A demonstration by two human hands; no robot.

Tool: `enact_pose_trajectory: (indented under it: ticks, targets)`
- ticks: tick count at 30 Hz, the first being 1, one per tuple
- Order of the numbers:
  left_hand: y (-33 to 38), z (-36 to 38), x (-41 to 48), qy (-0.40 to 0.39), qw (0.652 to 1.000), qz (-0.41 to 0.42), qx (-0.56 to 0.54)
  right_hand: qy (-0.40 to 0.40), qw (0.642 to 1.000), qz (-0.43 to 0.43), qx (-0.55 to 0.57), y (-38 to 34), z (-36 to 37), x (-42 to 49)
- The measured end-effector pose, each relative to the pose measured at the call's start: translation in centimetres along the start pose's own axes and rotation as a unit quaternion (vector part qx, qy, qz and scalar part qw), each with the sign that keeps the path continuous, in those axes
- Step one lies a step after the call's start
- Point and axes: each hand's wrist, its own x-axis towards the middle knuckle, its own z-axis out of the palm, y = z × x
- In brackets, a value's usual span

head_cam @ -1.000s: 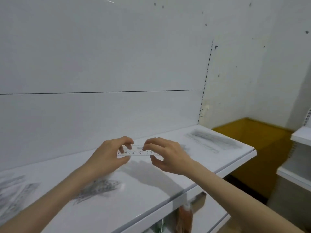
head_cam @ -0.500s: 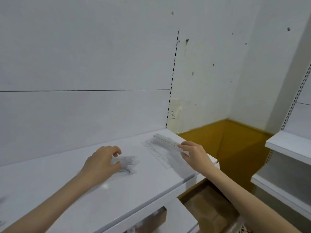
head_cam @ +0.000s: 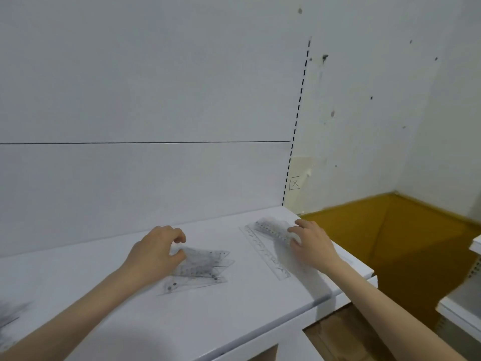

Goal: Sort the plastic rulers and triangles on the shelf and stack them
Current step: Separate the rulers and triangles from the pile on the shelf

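Item: clear plastic rulers (head_cam: pixel 270 252), stacked at the right end of the white shelf (head_cam: pixel 234 308), long axis running far-to-near, far end under the right hand (head_cam: pixel 311 247); grip flat, fingers spread, clasping nothing. Clear plastic triangles (head_cam: pixel 203 269): loose pile mid-shelf, touching the left hand (head_cam: pixel 154 255) (grip curled; whether it pinches cannot be told). The right hand is the nearer to the rulers.

One wide-angle, head-worn view looks forward and down onto the shelf (head_cam: pixel 234 321) from close above, within arm's reach. The left hand (head_cam: pixel 156 254) and right hand (head_cam: pixel 312 243) reach in from the bottom edge. It faces the back panel (head_cam: pixel 143 87), with the floor (head_cam: pixel 390 243) at right.
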Motion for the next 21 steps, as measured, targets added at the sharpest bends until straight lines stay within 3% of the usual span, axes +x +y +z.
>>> enact_pose_trajectory:
  ticks: [4, 10, 16, 21]
  targets:
    - [-1.8, -0.9, -0.7, 0.006, 1.0, -0.009, 0.01, 0.078, 0.994, -0.016, 0.074, -3.1, -1.1, 0.6]
    - [-6.5, -4.8, -4.0, 0.037, 0.997, -0.066, 0.007, 0.067, 0.974, -0.135, 0.171, -14.1, -1.0, 1.8]
    - [-15.7, -11.4, -12.3, 0.083, 0.984, -0.151, 0.035, 0.006, 0.909, -0.323, 0.263, -31.2, -0.6, 2.5]
    - [-26.3, -18.1, -21.8, 0.097, 0.965, -0.24, 0.048, -0.084, 0.851, -0.445, 0.264, -47.5, 0.8, 1.1]
